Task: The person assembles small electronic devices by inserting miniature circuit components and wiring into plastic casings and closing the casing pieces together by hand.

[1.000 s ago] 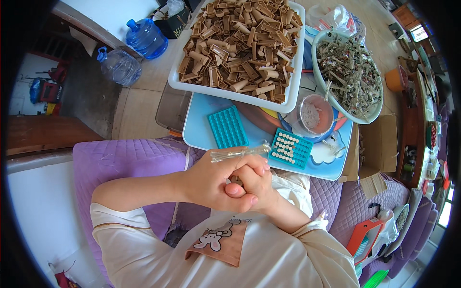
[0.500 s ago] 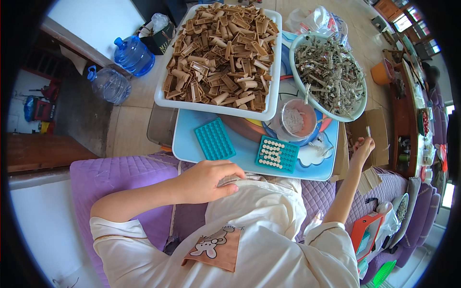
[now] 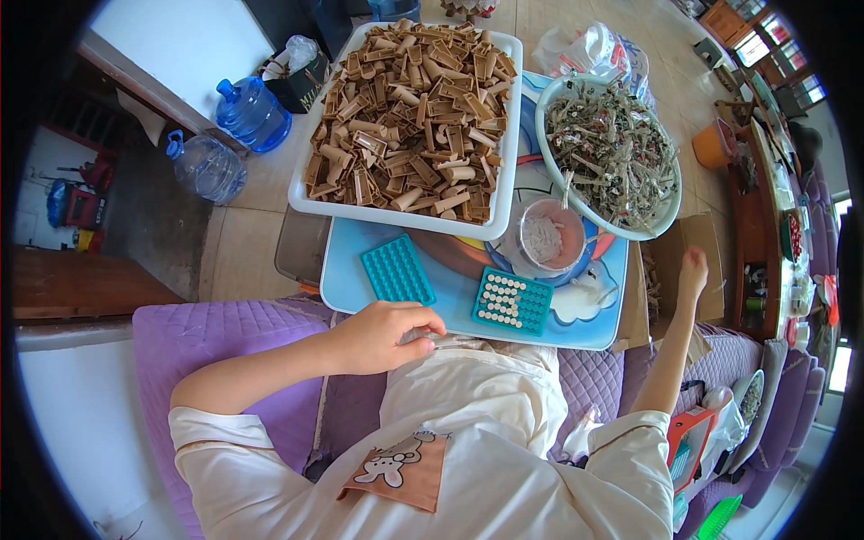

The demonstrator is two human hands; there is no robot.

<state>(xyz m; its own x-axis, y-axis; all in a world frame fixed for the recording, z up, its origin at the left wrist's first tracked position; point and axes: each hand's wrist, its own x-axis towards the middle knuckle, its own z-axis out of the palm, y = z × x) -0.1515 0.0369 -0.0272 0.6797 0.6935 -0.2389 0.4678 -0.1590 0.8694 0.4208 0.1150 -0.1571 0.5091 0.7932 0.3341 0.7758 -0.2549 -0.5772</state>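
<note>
At the right of the frame, the brown cardboard box (image 3: 711,292), presumably light, stiff and best grasped by its rim, is overlapped by the bunched right hand (image 3: 694,263), while the left hand (image 3: 391,335), at centre, is held half-curled, both hands' contents being indiscernible.

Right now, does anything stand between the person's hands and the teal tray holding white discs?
Nothing visible stands between the left hand and the teal tray. From the right hand, the cardboard box's left side crosses the direct line in this view; its height cannot be judged.
</note>
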